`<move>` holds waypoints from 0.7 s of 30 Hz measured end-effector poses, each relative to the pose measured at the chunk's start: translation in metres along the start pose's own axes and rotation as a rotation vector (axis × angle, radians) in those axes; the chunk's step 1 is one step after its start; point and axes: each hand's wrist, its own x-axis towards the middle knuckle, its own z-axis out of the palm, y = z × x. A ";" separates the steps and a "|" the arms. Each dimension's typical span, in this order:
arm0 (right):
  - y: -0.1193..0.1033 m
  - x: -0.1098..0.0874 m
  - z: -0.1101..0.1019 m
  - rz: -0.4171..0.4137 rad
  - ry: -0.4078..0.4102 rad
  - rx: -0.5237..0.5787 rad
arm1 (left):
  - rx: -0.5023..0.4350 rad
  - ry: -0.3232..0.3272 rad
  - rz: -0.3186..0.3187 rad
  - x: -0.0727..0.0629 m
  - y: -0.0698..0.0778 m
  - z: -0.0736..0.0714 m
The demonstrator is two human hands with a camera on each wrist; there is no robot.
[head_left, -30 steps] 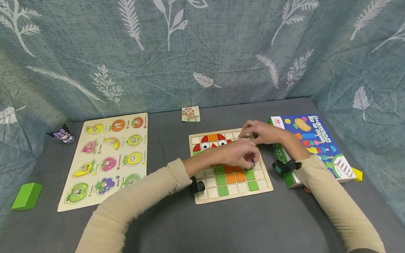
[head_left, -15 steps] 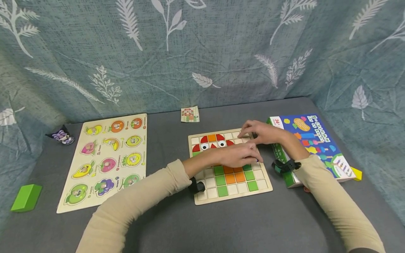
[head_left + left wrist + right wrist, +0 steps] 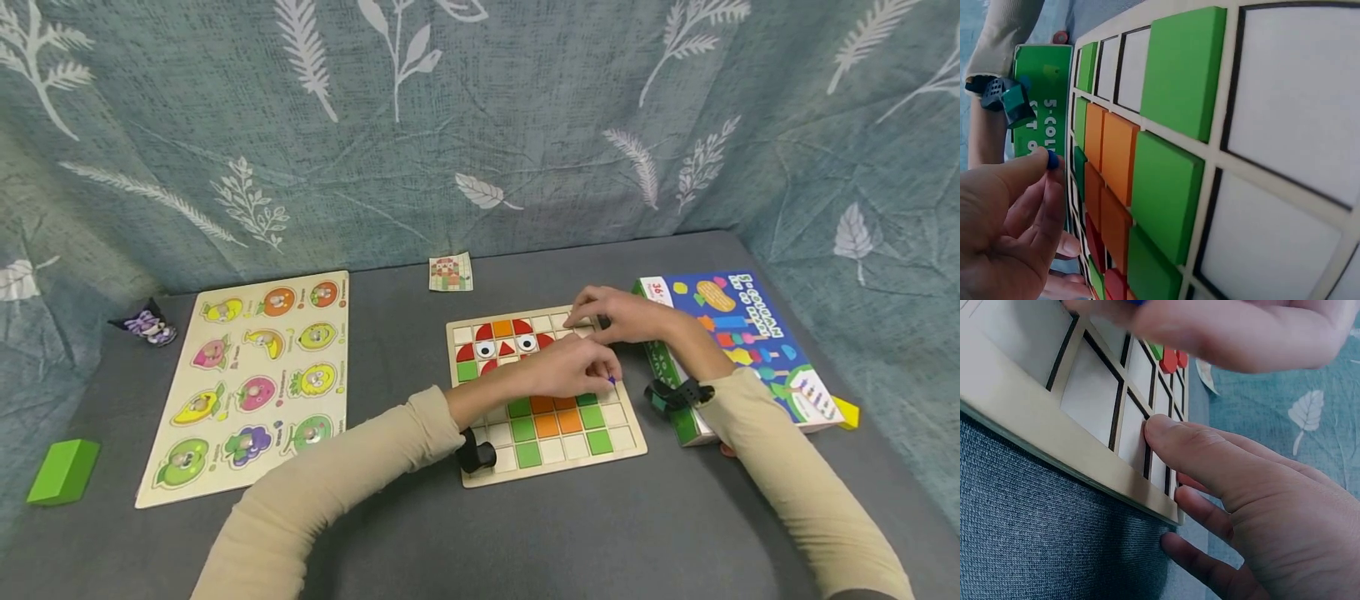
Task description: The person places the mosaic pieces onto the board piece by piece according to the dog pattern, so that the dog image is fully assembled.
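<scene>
My left hand (image 3: 573, 367) reaches over the right side of the wooden grid board (image 3: 558, 473), pinching a small blue piece (image 3: 1052, 160) between thumb and fingertips. Most of that piece is hidden by the fingers. Green (image 3: 1166, 194), orange and red tiles fill part of the grid, with two eye tiles and a red triangle near the top. Bare white squares line the board's right columns. My right hand (image 3: 618, 312) rests at the board's upper right corner; in the right wrist view its thumb touches a bare square, while the other fingers extend along the edge.
A fruit puzzle board (image 3: 247, 375) lies at left, near a green block (image 3: 64, 472) and a small dark-hatted figure (image 3: 150, 323). Behind the grid lies a pattern card (image 3: 451, 272). A blue and green toy box (image 3: 738, 350) sits at right, a yellow block (image 3: 847, 413) beside it.
The left hand has shifted slightly right and up over the board with the blue piece. Its fingers straightened briefly, then curled again. My right hand stays in place.
</scene>
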 end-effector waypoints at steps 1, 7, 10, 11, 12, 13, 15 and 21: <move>0.000 0.000 0.000 -0.001 0.000 0.001 | 0.004 -0.003 -0.008 0.001 0.000 0.000; 0.000 -0.001 0.000 -0.002 0.007 -0.011 | 0.114 -0.033 0.032 0.005 0.002 0.005; 0.000 -0.001 0.001 -0.001 0.012 -0.021 | 0.200 -0.039 0.060 0.007 0.002 0.006; 0.000 -0.001 0.001 0.000 0.013 -0.022 | 0.221 -0.036 0.064 0.007 0.002 0.006; 0.000 -0.001 0.001 0.001 0.013 -0.021 | 0.236 -0.033 0.065 0.007 0.002 0.006; 0.000 -0.001 0.001 0.000 0.015 -0.023 | 0.245 -0.029 0.066 0.007 0.001 0.006; 0.001 0.000 0.002 -0.006 0.018 -0.027 | 0.251 -0.020 0.062 0.006 0.000 0.006; 0.001 0.000 0.001 -0.016 0.014 -0.024 | 0.235 -0.009 0.109 0.006 -0.004 0.007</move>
